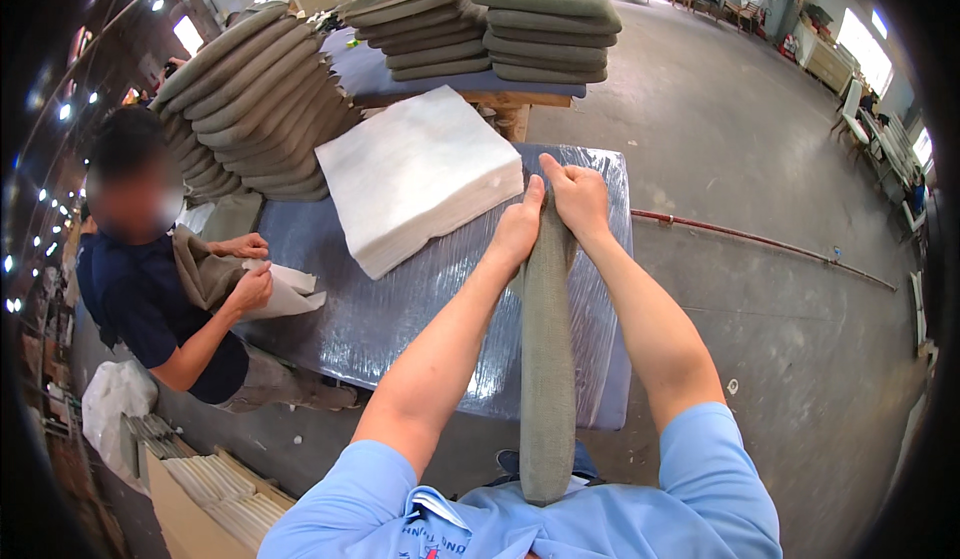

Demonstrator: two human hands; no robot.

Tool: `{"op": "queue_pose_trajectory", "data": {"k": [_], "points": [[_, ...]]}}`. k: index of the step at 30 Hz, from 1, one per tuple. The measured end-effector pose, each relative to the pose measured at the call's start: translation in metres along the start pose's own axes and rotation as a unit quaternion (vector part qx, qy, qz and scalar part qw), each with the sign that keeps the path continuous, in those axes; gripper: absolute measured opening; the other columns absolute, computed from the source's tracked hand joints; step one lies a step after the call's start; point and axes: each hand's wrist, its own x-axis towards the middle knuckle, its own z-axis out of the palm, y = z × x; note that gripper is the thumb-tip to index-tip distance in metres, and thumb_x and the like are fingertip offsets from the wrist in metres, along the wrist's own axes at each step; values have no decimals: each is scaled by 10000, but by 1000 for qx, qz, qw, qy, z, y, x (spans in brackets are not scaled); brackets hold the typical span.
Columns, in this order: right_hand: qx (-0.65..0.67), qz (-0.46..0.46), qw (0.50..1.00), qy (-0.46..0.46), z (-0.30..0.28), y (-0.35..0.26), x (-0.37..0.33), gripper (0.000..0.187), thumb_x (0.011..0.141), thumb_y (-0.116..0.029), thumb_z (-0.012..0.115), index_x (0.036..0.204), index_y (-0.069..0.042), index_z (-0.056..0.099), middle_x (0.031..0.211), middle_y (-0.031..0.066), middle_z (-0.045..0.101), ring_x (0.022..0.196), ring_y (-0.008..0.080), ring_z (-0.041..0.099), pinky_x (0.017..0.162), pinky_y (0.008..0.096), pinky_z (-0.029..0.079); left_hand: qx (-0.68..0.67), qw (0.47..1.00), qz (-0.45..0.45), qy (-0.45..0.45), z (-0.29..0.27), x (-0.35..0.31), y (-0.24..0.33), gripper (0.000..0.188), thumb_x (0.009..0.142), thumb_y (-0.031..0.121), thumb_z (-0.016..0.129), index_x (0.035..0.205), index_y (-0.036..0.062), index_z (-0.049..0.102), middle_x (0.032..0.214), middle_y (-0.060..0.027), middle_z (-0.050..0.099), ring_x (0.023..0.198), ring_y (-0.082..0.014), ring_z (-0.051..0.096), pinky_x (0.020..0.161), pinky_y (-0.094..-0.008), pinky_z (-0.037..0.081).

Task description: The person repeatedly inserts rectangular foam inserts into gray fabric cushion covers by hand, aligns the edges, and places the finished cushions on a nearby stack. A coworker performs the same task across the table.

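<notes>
A grey-green fabric seat cushion [548, 359] stands on edge in front of me, its near end against my shirt. At its far end, my left hand [518, 223] grips the left side with the thumb up. My right hand [578, 197] is closed on the right side of that same end, close to the left one. Just left of my hands lies a thick stack of white padding sheets [420, 169]. Under it is a table [330, 329] wrapped in shiny clear plastic over a blue-grey top. The fingertips are hidden behind the fabric.
A co-worker [165, 269] at the left holds grey-green fabric and white padding [285, 294]. Tall piles of cushions [265, 109] stand behind, with more cushions [548, 24] on a far table. A cardboard box [205, 499] sits low left. A red pipe [740, 239] lies on the floor.
</notes>
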Motion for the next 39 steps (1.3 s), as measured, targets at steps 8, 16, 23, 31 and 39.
{"op": "queue_pose_trajectory", "data": {"k": [8, 16, 23, 31, 39], "points": [[-116, -33, 992, 30, 11, 18, 10, 420, 874, -393, 717, 666, -31, 666, 700, 195, 669, 663, 403, 640, 661, 496, 504, 78, 997, 17, 18, 19, -13, -16, 891, 1070, 645, 249, 1204, -131, 667, 1239, -321, 670, 1240, -382, 616, 1050, -416, 433], [108, 4, 994, 23, -4, 53, 13, 522, 954, -468, 708, 660, -42, 631, 622, 78, 612, 577, 204, 490, 600, 410, 412, -138, 985, -23, -101, -5, -18, -13, 561, 1106, 506, 373, 1169, 37, 674, 1100, -55, 694, 1021, -156, 616, 941, -320, 469], [485, 159, 856, -81, -8, 91, -8, 466, 1010, -509, 654, 801, -93, 663, 772, -37, 609, 736, 70, 532, 679, 267, 427, -1, 990, 32, -136, -42, 5, 3, 308, 1031, 301, 641, 1250, 87, 661, 979, 53, 640, 890, -67, 549, 826, -243, 425], [393, 97, 914, -35, 10, 74, -13, 345, 1035, -376, 663, 833, -97, 644, 780, -56, 603, 699, 50, 511, 642, 230, 415, 108, 982, -5, -158, -64, 25, 23, 253, 1011, 247, 685, 1187, 67, 660, 1027, 18, 677, 914, -99, 589, 852, -252, 457], [426, 96, 895, -88, 7, 40, -32, 363, 1064, -386, 602, 943, -58, 699, 853, -33, 654, 752, 69, 562, 702, 252, 459, -78, 990, 118, -18, -54, 19, 6, 110, 1031, 151, 633, 1132, 107, 633, 958, 20, 672, 860, -73, 604, 766, -244, 479]]}}
